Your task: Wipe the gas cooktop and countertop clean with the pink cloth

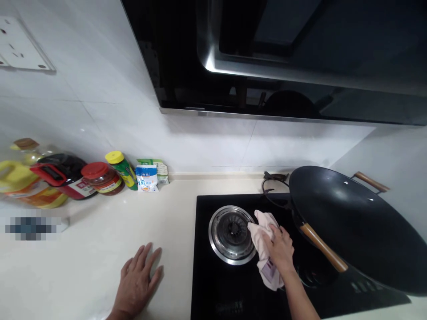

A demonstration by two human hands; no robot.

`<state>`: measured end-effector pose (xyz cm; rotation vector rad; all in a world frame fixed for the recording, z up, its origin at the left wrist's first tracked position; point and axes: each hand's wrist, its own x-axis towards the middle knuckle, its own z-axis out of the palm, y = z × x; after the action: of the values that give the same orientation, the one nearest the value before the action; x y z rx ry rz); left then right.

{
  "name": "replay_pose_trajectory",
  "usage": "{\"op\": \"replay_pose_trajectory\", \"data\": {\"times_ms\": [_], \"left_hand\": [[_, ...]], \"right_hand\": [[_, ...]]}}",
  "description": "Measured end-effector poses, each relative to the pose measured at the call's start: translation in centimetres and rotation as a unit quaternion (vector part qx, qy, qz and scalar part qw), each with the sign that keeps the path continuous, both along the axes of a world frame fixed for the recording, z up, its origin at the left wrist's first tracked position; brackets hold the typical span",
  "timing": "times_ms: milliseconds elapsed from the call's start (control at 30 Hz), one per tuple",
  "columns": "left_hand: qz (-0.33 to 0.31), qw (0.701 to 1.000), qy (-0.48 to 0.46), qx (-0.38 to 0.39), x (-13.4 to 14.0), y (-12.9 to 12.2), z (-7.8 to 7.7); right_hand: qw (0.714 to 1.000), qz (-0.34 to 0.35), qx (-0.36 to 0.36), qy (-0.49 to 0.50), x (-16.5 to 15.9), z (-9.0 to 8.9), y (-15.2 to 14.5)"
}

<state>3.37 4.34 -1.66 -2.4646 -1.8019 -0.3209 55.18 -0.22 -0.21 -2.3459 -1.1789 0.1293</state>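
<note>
My right hand [281, 250] grips a pale pink cloth [262, 238] and presses it on the black glass cooktop [220, 289]. The cloth lies bunched along the right side of the left burner [233, 229], touching its metal ring. My left hand [138, 278] rests palm down on the white countertop [170, 226], fingers spread, holding nothing. A large black wok [353, 226] sits on the right part of the cooktop, its wooden handle [323, 246] pointing toward me, close to my right hand.
A loose black pan support [276, 191] lies behind the burner against the wok. Along the wall stand oil and sauce bottles [66, 178], a red-lidded jar [102, 178], a yellow-capped shaker [122, 169] and small packets [147, 178]. A dark range hood [267, 102] overhangs the cooktop.
</note>
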Motion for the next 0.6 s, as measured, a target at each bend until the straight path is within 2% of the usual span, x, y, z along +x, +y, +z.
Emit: {"op": "replay_pose_trajectory", "data": {"times_ms": [100,167,267,333,433,600], "left_hand": [[0.001,1.000,0.006,0.000,0.0,-0.1,0.0],[0.002,1.000,0.010,-0.008,0.0,-0.2,0.1],[0.005,1.000,0.017,-0.008,-0.1,-0.3,0.0],[0.002,1.000,0.019,0.004,-0.1,-0.3,-0.2],[-0.003,1.000,0.021,0.021,-0.2,-0.5,-0.5],[-0.003,0.999,0.030,0.023,0.0,-0.8,-0.4]], "right_hand": [[0.998,0.021,-0.057,-0.032,0.1,-0.6,0.0],[0.995,0.000,-0.083,-0.048,0.2,-0.5,1.0],[0.988,-0.045,-0.132,-0.062,0.8,0.7,4.8],[0.985,-0.045,-0.157,-0.063,1.2,1.9,8.1],[0.980,0.009,-0.182,-0.080,1.2,3.3,12.2],[0.971,0.147,-0.158,-0.105,-1.5,3.6,16.3]]}}
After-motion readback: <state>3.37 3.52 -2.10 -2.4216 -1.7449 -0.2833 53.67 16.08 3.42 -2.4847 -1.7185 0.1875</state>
